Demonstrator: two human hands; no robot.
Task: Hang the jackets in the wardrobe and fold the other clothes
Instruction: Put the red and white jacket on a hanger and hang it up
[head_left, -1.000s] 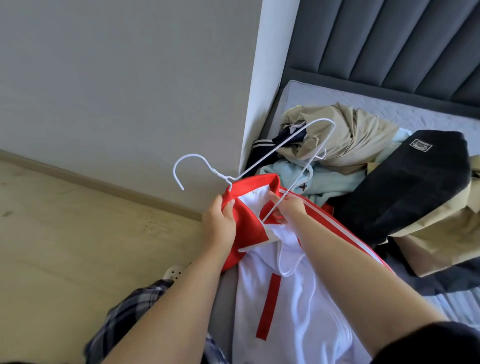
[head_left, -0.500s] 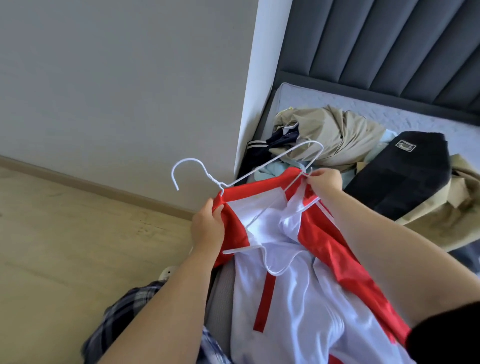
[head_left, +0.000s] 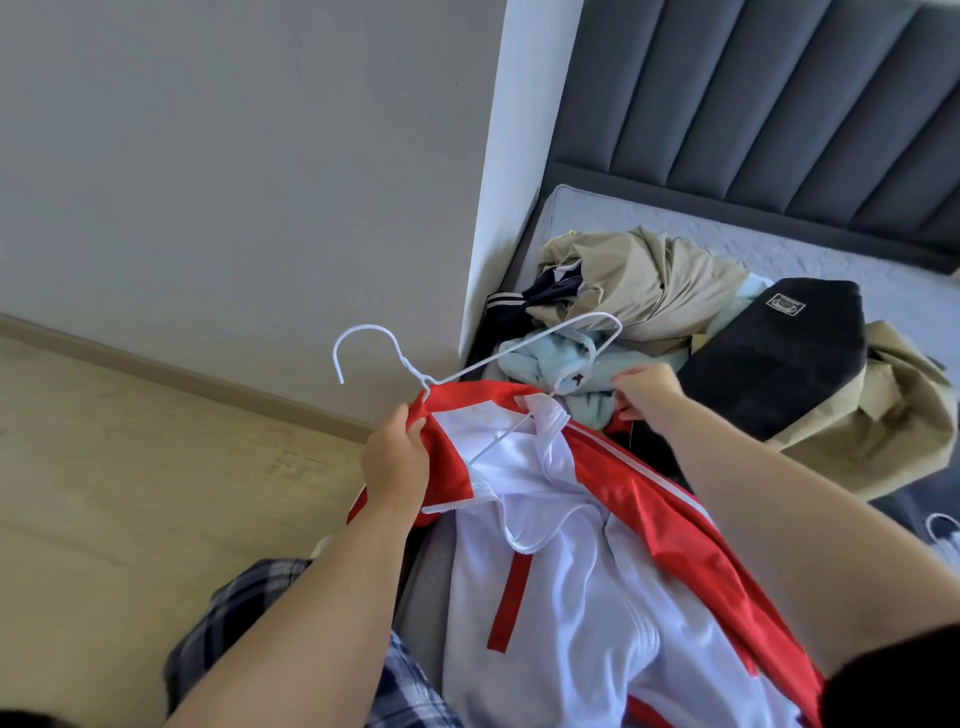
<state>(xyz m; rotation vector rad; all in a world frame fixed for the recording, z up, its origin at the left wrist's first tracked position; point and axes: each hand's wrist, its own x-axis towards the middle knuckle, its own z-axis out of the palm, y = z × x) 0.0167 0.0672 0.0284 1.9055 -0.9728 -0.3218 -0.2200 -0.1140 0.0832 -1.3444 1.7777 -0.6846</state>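
Nearest the camera, the red-and-white track jacket (head_left: 597, 597) lay on the bed edge (head_left: 423, 582), its collar lifted by the left hand (head_left: 397, 457), which clenched the red shoulder. Beyond, the right hand (head_left: 644, 389) pinched the far shoulder near the white wire hanger (head_left: 483, 364), only one arm of which sat inside the neck. Should that slick fabric slide, the hanger could tip out toward the piled clothes (head_left: 675, 312) behind.

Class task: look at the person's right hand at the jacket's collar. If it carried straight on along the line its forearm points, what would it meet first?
Most likely the pale blue garment just beyond the right hand, with the white hanger wire crossing over it. Depth is hard to judge from one view.
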